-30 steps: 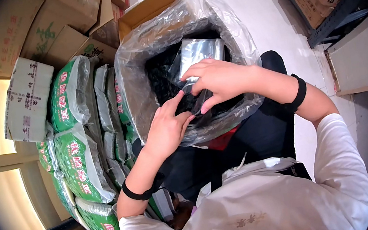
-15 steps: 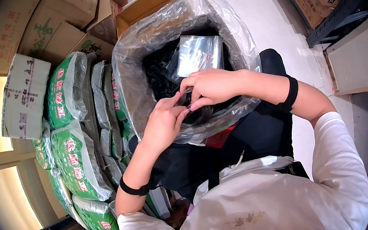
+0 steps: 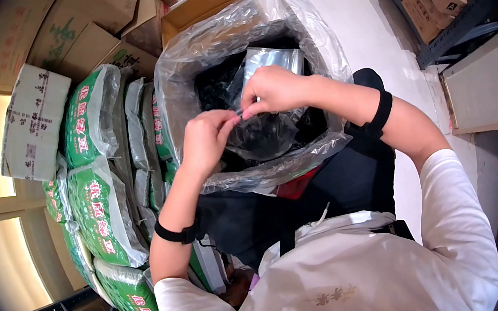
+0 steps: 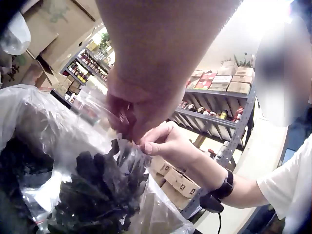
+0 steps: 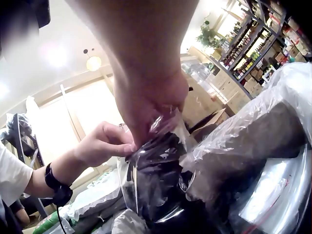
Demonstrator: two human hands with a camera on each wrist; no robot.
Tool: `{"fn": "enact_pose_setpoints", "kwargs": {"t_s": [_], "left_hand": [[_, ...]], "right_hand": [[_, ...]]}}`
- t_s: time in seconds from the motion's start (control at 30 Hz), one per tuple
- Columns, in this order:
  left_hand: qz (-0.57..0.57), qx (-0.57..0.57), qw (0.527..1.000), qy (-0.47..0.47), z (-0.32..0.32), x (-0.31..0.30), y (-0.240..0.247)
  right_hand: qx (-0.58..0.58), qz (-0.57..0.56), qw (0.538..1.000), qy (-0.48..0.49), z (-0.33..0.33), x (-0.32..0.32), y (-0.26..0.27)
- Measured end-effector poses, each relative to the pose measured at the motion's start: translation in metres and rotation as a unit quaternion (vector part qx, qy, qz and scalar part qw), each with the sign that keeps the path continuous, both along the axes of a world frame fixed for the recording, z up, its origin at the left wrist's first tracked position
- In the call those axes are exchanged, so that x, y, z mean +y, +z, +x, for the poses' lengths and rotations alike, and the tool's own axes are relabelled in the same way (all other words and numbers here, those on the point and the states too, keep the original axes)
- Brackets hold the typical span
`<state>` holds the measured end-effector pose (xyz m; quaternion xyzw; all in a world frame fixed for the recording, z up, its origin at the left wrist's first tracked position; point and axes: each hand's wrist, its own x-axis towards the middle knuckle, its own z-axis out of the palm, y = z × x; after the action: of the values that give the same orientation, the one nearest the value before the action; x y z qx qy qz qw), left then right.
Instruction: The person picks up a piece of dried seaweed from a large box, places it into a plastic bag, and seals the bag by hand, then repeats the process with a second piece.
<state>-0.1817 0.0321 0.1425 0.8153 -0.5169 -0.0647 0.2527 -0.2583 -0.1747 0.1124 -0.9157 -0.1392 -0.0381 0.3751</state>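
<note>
Over a carton lined with a clear plastic liner [image 3: 183, 81], both hands pinch the top edge of a small clear bag [image 3: 262, 137] of dark, flaky stuff. My left hand [image 3: 202, 138] holds it at the left, my right hand [image 3: 278, 89] at the right, fingertips nearly touching. The bag [image 5: 161, 180] hangs below the fingers in the right wrist view. In the left wrist view the dark flakes [image 4: 97, 190] show through the plastic. A stack of flat clear bags [image 3: 283, 59] lies in the carton, partly hidden behind my right hand.
Green and white sacks [image 3: 99, 210] are piled left of the carton, with a white box [image 3: 35, 123] beside them. Brown cardboard boxes [image 3: 84, 19] stand behind. A dark metal shelf [image 3: 459, 31] with boxes is at the right; pale floor tiles [image 3: 365, 28] lie between.
Both hands have risen away from the lap, and their fingertips have come together at the bag's edge. The small bag now hangs spread out below them.
</note>
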Motion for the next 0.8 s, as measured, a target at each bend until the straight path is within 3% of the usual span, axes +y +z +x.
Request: {"fn": "enact_pose_setpoints", "kwargs": {"t_s": [0.07, 0.1, 0.3, 0.37, 0.4, 0.6, 0.67, 0.7, 0.77, 0.8], "left_hand": [[0.021, 0.028, 0.999, 0.027, 0.006, -0.005, 0.005], [-0.024, 0.131, 0.990, 0.046, 0.007, -0.008, 0.008], [-0.018, 0.126, 0.992, 0.027, 0.000, -0.012, 0.053], [-0.010, 0.114, 0.993, 0.018, -0.006, -0.010, 0.057], [-0.034, 0.065, 0.997, -0.010, -0.007, -0.009, 0.056], [-0.081, -0.021, 0.996, -0.041, -0.014, -0.004, 0.057], [-0.087, -0.046, 0.994, -0.046, -0.014, -0.004, 0.057], [-0.090, -0.055, 0.993, -0.055, -0.014, -0.004, 0.058], [-0.094, -0.065, 0.991, -0.065, -0.016, -0.003, 0.062], [-0.084, -0.003, 0.996, -0.033, -0.018, -0.002, 0.066]], "right_hand": [[0.005, 0.007, 1.000, -0.003, 0.005, -0.003, 0.007], [0.004, 0.013, 1.000, 0.007, 0.008, -0.005, 0.009], [-0.050, 0.044, 0.997, 0.048, 0.004, -0.011, 0.031], [-0.021, 0.154, 0.988, 0.004, -0.009, -0.006, 0.055], [-0.021, 0.151, 0.988, 0.007, -0.011, -0.006, 0.062], [-0.017, 0.094, 0.995, 0.025, -0.017, 0.000, 0.078], [-0.003, -0.014, 1.000, 0.024, -0.017, 0.001, 0.085], [-0.003, -0.015, 1.000, 0.024, -0.017, 0.002, 0.085], [-0.096, -0.101, 0.990, 0.036, -0.019, 0.004, 0.086], [-0.096, -0.101, 0.989, 0.036, -0.021, 0.005, 0.087]]}}
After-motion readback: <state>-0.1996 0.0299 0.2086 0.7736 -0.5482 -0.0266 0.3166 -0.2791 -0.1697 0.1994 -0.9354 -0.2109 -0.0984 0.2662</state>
